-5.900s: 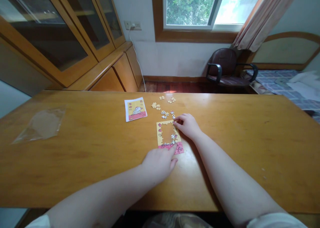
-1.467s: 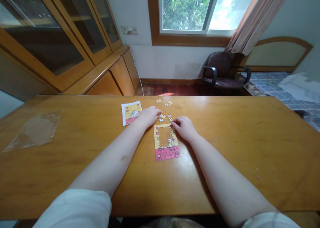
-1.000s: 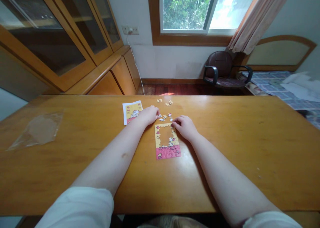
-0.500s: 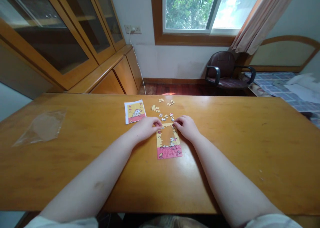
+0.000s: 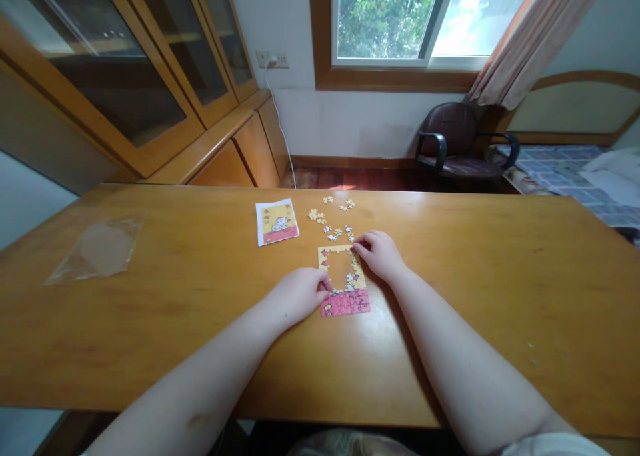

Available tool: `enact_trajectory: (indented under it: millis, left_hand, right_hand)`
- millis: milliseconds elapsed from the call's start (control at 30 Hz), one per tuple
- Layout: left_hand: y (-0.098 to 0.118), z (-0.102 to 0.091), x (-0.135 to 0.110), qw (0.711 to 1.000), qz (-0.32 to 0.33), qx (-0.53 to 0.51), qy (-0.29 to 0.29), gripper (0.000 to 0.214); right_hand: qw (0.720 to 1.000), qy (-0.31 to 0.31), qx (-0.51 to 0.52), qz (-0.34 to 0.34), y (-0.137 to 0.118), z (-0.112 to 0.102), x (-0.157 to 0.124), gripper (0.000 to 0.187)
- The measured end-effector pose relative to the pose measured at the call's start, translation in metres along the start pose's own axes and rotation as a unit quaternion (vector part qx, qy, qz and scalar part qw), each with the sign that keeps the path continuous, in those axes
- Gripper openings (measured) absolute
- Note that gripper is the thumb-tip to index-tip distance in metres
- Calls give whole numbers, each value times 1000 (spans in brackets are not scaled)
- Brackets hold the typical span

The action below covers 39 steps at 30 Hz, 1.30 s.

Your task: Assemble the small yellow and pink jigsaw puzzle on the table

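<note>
A partly assembled jigsaw puzzle (image 5: 345, 303) lies flat on the wooden table, pink at the bottom with a yellow border around an open middle. My left hand (image 5: 303, 293) rests at its lower left side, fingers bent together on the edge above the pink part. At the upper right corner, my right hand (image 5: 381, 255) has its thumb and fingers closed on the puzzle's edge. The fingertips partly hide what lies under them. Loose printed pieces (image 5: 332, 237) sit just beyond the top edge, with several plain-backed pieces (image 5: 315, 215) farther off.
A picture card (image 5: 277, 223) showing a white animal on yellow and pink lies left of the loose pieces. A clear plastic bag (image 5: 100, 249) is at the table's far left. Beyond the table (image 5: 475, 309) stand a glass-door cabinet (image 5: 210, 119) and an armchair (image 5: 453, 139).
My left hand has moved from the puzzle's upper left corner down to its lower left side, uncovering the upper left border. My right hand stays at the upper right corner. The view has shifted slightly.
</note>
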<state>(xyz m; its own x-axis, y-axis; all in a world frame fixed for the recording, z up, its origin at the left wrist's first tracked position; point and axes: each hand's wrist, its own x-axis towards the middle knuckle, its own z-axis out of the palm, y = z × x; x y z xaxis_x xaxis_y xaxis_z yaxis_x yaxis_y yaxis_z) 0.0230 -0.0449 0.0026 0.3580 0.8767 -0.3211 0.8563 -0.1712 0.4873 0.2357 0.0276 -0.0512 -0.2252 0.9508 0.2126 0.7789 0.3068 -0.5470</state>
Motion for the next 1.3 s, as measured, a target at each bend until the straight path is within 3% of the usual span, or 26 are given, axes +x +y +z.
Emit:
enact_trajectory:
  millis: [233,367,600,767,1300]
  left_hand:
    - [-1,4,0,998,28,44,32,14]
    - [9,0,-17,994,18,90,56,20]
    - [42,22,-64,974,-13,217,-59,50]
    - [44,35,-57,967,-30,242,-73,57]
    - [40,28,-49,973,-42,215,-73,59]
  right_hand:
    - [1000,-2,1,2,-1,-1,0,11]
    - [1000,-3,4,5,-1,0,0,12]
    - [1000,-1,2,0,-1,-1,0,12]
    - [1000,-1,-2,-4,-1,-1,-1,11]
    - [1000,1,-3,-14,4,4,0,14]
